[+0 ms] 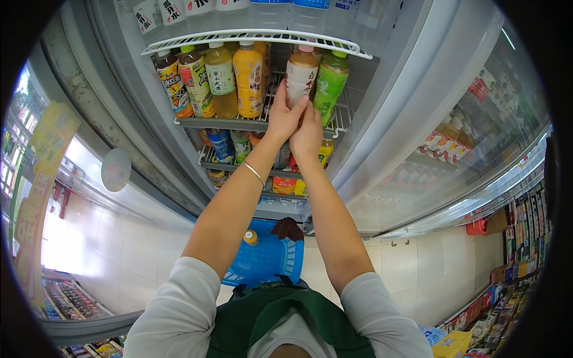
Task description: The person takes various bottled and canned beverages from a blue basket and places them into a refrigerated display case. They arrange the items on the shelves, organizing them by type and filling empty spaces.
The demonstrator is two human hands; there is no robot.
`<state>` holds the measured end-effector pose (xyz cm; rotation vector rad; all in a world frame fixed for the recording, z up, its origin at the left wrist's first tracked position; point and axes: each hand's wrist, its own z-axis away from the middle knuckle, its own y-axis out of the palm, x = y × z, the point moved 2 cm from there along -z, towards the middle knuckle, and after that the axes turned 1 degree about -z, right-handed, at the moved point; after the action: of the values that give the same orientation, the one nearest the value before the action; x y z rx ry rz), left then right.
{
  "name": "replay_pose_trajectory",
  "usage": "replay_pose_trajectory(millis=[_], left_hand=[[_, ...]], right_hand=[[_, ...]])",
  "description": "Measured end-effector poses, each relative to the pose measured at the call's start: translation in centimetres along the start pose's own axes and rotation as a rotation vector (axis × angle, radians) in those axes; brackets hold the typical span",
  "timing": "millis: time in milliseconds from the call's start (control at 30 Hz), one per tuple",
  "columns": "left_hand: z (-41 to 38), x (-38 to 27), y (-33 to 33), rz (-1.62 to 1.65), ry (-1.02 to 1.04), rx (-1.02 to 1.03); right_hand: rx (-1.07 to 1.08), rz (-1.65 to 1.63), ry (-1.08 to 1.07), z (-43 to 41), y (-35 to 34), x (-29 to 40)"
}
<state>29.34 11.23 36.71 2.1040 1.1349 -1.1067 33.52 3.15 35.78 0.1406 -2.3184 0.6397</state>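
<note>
Both my hands are at a drink bottle with a white label and a pink cap [301, 74] on a shelf of a drinks cooler. My left hand [285, 112] grips its lower left side. My right hand [308, 129] is cupped at its lower front, fingertips against it and touching my left hand; the bottle's base is hidden. A green bottle [331, 87] stands just to the right. To the left are an orange bottle [248, 80], a pale yellow tea bottle [220, 80] and bottles with green [197, 83] and white caps [173, 83].
White wire shelf edge [259, 35] runs above the bottles; lower shelves hold more drinks, including a blue bottle [221, 145]. Cooler door glass [403, 179] stands at the right. Below my arms is a blue basket [264, 262] with an orange-capped bottle [251, 237] and a dark cloth-like item [288, 229].
</note>
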Motion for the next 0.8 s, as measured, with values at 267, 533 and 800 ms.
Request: replay_pose_trajectory(millis=[267,533,800], left_hand=[[-0.5,0.0,1.0,0.08,-0.07,0.112],[-0.1,1.4,-0.5,-0.261,0.051,-0.097],[0.6,-0.1,-0.1,-0.433,0.036,-0.049]], right_hand=[[0.011,0.014,-0.086,0.9,-0.7,-0.7],[-0.163,-0.001,-0.14,-0.2,-3.3,-0.8],[0.005,-0.059,-0.092,-0.7,-2.5,-2.4]])
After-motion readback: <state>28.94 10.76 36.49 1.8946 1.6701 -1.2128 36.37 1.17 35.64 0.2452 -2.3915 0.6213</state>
